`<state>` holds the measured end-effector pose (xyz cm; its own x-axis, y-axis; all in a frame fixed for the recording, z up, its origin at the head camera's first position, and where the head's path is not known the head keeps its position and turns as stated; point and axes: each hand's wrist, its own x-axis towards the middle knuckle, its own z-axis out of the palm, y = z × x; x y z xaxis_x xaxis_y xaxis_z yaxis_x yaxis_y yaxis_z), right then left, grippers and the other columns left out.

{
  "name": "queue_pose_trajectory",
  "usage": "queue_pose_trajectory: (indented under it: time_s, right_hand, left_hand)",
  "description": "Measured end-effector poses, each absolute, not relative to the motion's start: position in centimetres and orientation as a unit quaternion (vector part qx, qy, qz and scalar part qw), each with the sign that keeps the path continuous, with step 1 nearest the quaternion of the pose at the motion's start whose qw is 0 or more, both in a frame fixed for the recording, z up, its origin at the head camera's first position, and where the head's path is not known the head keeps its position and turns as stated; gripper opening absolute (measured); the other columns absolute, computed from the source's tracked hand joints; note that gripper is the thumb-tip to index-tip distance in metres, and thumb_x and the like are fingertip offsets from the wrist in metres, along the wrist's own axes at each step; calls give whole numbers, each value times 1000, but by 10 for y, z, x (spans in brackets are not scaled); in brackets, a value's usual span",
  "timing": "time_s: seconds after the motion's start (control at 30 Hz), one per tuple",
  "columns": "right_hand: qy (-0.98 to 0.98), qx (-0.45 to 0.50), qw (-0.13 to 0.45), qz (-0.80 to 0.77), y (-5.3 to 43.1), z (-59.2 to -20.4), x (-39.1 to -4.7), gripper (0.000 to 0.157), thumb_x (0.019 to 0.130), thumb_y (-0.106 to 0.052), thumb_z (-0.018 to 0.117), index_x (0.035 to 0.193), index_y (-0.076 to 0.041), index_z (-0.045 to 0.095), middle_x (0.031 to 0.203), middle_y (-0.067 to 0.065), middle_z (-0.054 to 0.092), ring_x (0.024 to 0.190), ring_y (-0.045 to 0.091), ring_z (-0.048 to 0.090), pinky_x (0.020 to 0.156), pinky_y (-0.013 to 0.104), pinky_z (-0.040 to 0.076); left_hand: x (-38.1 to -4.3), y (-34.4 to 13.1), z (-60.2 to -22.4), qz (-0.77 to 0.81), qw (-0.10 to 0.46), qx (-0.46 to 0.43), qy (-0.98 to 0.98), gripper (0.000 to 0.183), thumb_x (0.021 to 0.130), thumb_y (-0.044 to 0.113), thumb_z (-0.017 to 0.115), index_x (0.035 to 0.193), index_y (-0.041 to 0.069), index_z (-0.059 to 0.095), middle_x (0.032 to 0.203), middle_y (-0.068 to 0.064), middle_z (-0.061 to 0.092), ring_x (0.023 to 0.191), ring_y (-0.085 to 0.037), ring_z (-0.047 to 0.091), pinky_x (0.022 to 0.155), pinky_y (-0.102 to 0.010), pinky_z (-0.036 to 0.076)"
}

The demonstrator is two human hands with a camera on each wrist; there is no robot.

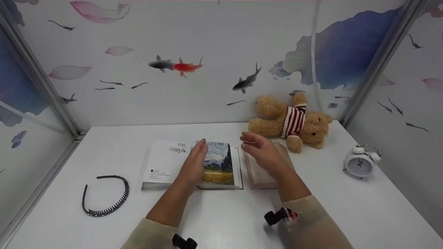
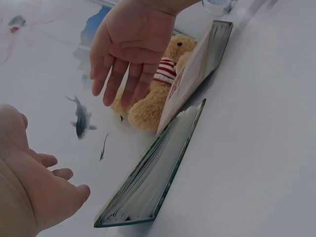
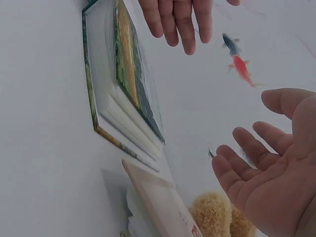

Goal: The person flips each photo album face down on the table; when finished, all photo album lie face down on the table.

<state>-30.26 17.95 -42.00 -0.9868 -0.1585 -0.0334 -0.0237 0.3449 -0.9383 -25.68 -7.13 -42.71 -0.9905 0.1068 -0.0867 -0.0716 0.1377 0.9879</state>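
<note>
My left hand (image 1: 192,166) hovers above the books with its fingers extended, overlapping the seam between a white book (image 1: 162,164) and a book with a painted landscape cover (image 1: 218,162). Over the beige book (image 1: 258,173), my right hand (image 1: 265,154) is raised, its fingers loosely spread. The palms face each other and nothing is between them. In the right wrist view the landscape book (image 3: 129,64) lies with its cover slightly lifted from the pages, and the beige book (image 3: 160,200) lies beside it. Both hands hold nothing.
A teddy bear (image 1: 294,121) in a striped shirt lies on its side at the back right. A white alarm clock (image 1: 360,162) stands at the right edge. At the left lies a black toothed headband (image 1: 105,197). Painted panels (image 1: 207,97) enclose the white table (image 1: 221,221).
</note>
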Motion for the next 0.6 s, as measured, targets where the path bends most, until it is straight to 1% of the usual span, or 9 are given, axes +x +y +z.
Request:
queue_pose_trajectory:
  time_s: [0.07, 0.23, 0.37, 0.47, 0.57, 0.6]
  right_hand:
    - [799, -71, 63, -593, 172, -420, -304, 47, 106, -30, 68, 152, -27, 58, 155, 1, 61, 148, 26, 56, 126, 53, 43]
    - [777, -88, 59, -621, 155, -421, -308, 53, 106, -24, 68, 157, -22, 52, 154, 7, 60, 146, 28, 57, 125, 51, 45]
    - [771, -93, 61, -627, 146, -422, -311, 53, 106, -24, 68, 157, -22, 53, 153, 6, 60, 145, 28, 59, 124, 50, 47]
    - [774, -81, 71, -624, 142, -428, -310, 51, 105, -26, 69, 155, -24, 56, 154, 5, 60, 144, 26, 59, 124, 50, 47]
    - [776, -62, 92, -621, 141, -436, -309, 51, 105, -28, 69, 154, -26, 56, 158, 5, 59, 146, 25, 58, 125, 50, 45]
    - [776, -55, 98, -620, 141, -439, -309, 50, 105, -28, 70, 154, -27, 56, 158, 5, 59, 146, 25, 58, 125, 51, 45]
  left_hand:
    - [-258, -80, -428, 655, 59, 9, 754, 65, 114, 56, 30, 172, 26, 24, 181, 0, 20, 170, -31, 12, 137, -61, 10]
    - [-259, -101, -431, 645, 48, 0, 763, 66, 113, 59, 28, 172, 28, 24, 181, 2, 19, 171, -29, 9, 137, -61, 9]
    - [-259, -113, -434, 636, 47, -5, 770, 67, 113, 60, 28, 172, 28, 23, 182, 1, 18, 171, -28, 7, 137, -59, 9]
    - [-261, -116, -440, 642, 59, -15, 764, 67, 114, 59, 27, 172, 26, 22, 182, -1, 16, 170, -32, 12, 138, -57, 13]
    - [-262, -116, -446, 656, 74, -26, 751, 67, 115, 56, 27, 173, 22, 21, 183, -3, 14, 169, -33, 15, 137, -53, 19]
    - [-262, -116, -448, 663, 79, -25, 744, 68, 115, 55, 27, 173, 21, 20, 183, -4, 14, 170, -33, 15, 137, -52, 19]
